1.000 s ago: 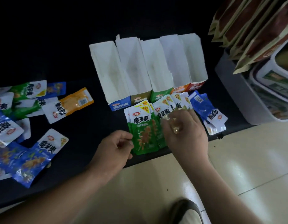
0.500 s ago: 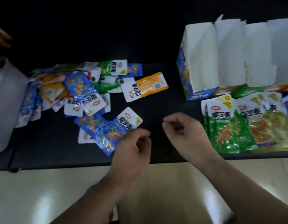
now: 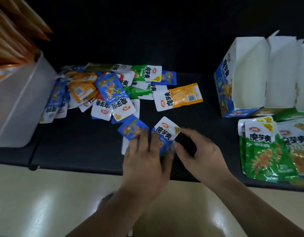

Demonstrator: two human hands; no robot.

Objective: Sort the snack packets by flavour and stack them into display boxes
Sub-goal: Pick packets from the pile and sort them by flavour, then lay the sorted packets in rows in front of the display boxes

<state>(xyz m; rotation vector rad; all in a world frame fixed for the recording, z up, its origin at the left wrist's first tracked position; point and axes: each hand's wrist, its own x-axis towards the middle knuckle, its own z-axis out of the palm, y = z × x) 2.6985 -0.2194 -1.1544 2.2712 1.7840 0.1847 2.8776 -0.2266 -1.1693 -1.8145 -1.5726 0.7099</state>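
Packets (image 3: 105, 93) of several flavours, blue, green, orange and white-ended, lie in a loose heap on the black worktop (image 3: 79, 142), left of centre. One orange packet (image 3: 183, 96) lies at the heap's right edge, label up.

Nearer the front edge, the left hand (image 3: 144, 161) lies palm down with its fingers (image 3: 154, 142) straight, pressing on two blue packets that sit side by side. The left one (image 3: 132, 129) shows only its printed blue end. The right one, the blue packet (image 3: 166, 132), points its white end away from the person.

The right hand (image 3: 200, 156) comes in from the right with forefinger and thumb curled, pinching that blue packet by its right edge.

Display boxes (image 3: 246, 74) stand in a row at the far right, open, their white insides showing; the nearest has a blue side. Just in front of them, green packets (image 3: 264, 156) lie stacked at the worktop's front edge, with paler ones beside them at the frame edge.

A white bin (image 3: 19, 100) stands at the left, touching the heap, with orange bags (image 3: 14, 35) rising out of it. Pale floor (image 3: 45, 202) shows below.
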